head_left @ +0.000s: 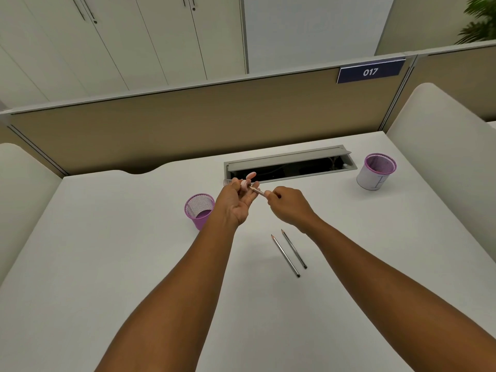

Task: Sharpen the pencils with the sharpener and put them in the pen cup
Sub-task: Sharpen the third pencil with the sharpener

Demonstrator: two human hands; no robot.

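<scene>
White desk (134, 264) — two pencils (290, 253), two purple mesh cups (199, 210) on it.

White number "017" on a dark blue sign (370, 72) at the partition's (188, 122) top edge.

Pink sharpener (245, 185) pinched in the left hand (236, 201), pale against the white desk (134, 251). A pencil (257, 191) runs out of it into the right hand (288, 208), bare wood colour at the tip. Just left of the grip, a purple mesh cup (199, 210), fine grid pattern showing white inside. Below the grip, nearer the person, two dark grey pencils (290, 253) with lighter tips. Far right of the grip, a second cup (376, 171): purple mesh rim, white wrap with thin dark lines. Behind, a grey cable tray (290, 157), tan partition (188, 130), navy sign (370, 71) with white "017".
</scene>
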